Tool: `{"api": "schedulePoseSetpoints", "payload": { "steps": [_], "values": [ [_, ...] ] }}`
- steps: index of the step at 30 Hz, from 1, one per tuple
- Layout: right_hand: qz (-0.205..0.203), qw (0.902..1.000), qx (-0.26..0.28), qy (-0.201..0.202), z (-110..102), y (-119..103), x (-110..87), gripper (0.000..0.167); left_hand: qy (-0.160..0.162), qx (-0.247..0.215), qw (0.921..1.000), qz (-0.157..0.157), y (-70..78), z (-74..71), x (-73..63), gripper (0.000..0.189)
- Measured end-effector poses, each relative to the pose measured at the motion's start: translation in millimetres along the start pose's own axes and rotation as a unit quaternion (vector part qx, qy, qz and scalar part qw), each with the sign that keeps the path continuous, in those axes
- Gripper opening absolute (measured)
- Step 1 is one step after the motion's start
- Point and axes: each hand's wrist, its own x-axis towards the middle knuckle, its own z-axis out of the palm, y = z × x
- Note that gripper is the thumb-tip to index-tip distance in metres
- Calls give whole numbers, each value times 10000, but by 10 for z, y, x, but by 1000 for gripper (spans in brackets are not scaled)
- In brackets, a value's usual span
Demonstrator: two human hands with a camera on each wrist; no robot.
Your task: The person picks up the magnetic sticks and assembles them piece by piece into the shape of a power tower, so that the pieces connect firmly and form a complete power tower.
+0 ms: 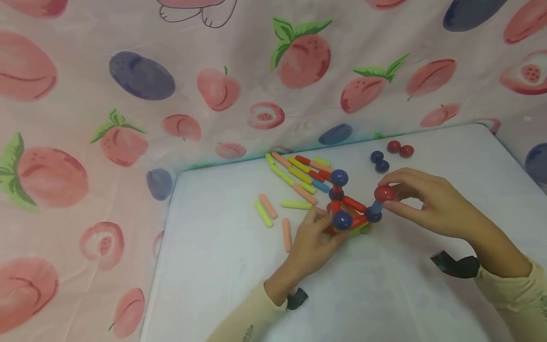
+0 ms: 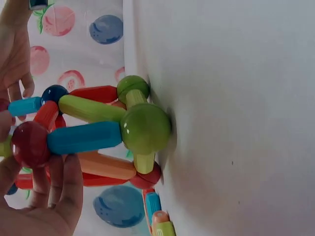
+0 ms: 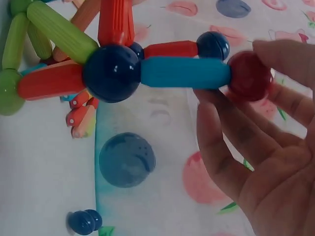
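Two beige sleeves (image 1: 252, 311): nearest; one bare hand out of each, both at work on one build.
Left hand (image 1: 315, 244): fingers curled round a glossy dark-red ball (image 2: 30, 144) at a corner of the frame. Best used as a brace; a firm but light grip should stop the joints twisting.
Right hand (image 1: 433, 204): thumb and fingers close together, pinching a glossy red ball (image 1: 385, 194).
Red ball's seat: on the end of a ridged light-blue plastic-looking rod (image 3: 184, 72); no gap shows in the right wrist view. Rod's other end meets a shiny dark-blue ball (image 3: 110, 73). Pressing straight along the rod seems wiser than sideways, which could lever that lower joint loose.
Frame of rods and balls (image 1: 354, 203): between the hands, over the white tabletop (image 1: 205, 285); low down, a glossy green ball (image 2: 145, 129) looks to rest on the surface. Weight probably wants to go down through it, not outward.
Dark-blue ball on a red upright (image 1: 339, 178): stands free at the frame's far-left top; fingers do well to steer clear.
Loose coloured rods (image 1: 298, 164): left of the frame and behind it, some end to end.
Loose balls: two dark blue (image 1: 382, 166) and two red (image 1: 406, 151), beyond the right hand; a wide elbow swing might set them rolling.
Fruit-print pink cloth (image 1: 243, 42): farthest, behind the table.
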Motion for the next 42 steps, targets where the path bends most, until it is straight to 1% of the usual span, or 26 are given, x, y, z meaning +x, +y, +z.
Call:
{"api": "schedulePoseSetpoints", "payload": {
  "steps": [5,10,13,16,18,19,20,21,23,24,25,26,27,29,30,31,32,33,34,35,36,37,38,39,40,42],
  "values": [
    [-33,9982,517,-293,43,42,-5,53,-79,281,9996,69,-3,-25,16,33],
    [-37,9971,706,-271,87,34,-10,52,-301,650,9974,93,-68,-114,118,31],
    [-91,9967,784,-178,124,29,-11,53,-262,602,9978,58,-137,-170,181,30],
    [-99,9970,769,-85,162,22,-18,55,-314,302,9988,-233,-190,-245,194,35],
    [-63,9973,731,-46,181,12,-27,56,-413,332,9959,-735,-211,-313,144,42],
    [-56,9973,733,-44,189,8,-32,56,-470,566,9916,-1059,-223,-347,104,44],
    [-49,9973,734,-43,196,6,-36,56,-522,901,9843,-1422,-235,-377,62,45],
    [-53,9971,757,-42,203,6,-40,56,-603,1318,9736,-1763,-253,-398,15,46],
    [-93,9965,832,-43,213,13,-46,57,-808,2191,9437,-2343,-302,-409,-68,42],
    [-130,9960,882,-47,219,19,-46,58,-905,2557,9292,-2509,-331,-401,-102,39],
    [-162,9955,929,-54,224,25,-46,58,-973,2772,9185,-2647,-356,-386,-128,35],
    [-193,9952,961,-54,227,32,-45,58,-1011,2861,9136,-2708,-369,-373,-146,31],
    [-230,9948,990,-49,230,38,-42,58,-1056,2893,9126,-2690,-373,-367,-161,28],
    [-265,9944,1019,-49,229,44,-41,58,-969,2793,9208,-2544,-322,-383,-175,27],
    [-273,9943,1025,-56,229,45,-39,57,-793,2710,9286,-2409,-267,-407,-179,30],
    [-273,9944,1023,-65,229,47,-37,57,-475,2594,9381,-2244,-193,-434,-169,32],
    [-265,9944,1021,-68,228,49,-34,57,-61,2476,9479,-2002,-101,-467,-147,34],
    [-256,9944,1019,-71,229,51,-32,57,447,2314,9587,-1591,-7,-502,-114,36],
    [-243,9945,1018,-78,230,53,-29,57,1005,2069,9671,-1088,101,-536,-73,37],
    [-234,9947,1002,-82,231,54,-25,57,1533,1848,9696,-480,210,-561,-19,39],
    [-239,9950,967,-71,232,55,-21,57,1933,1719,9657,219,325,-583,42,40],
    [-255,9953,938,-54,234,56,-16,58,2154,1635,9590,844,438,-593,117,40],
    [-260,9955,906,-25,235,56,-12,58,2186,1640,9515,1413,540,-597,192,40],
    [-269,9957,882,3,236,56,-10,58,2072,1769,9439,1867,624,-589,271,38],
    [-275,9960,855,30,238,53,-8,58,1854,1972,9394,2102,702,-570,344,35],
    [-272,9963,815,71,243,46,-9,58,1252,2667,9307,2166,787,-506,454,27]
  ]
}}
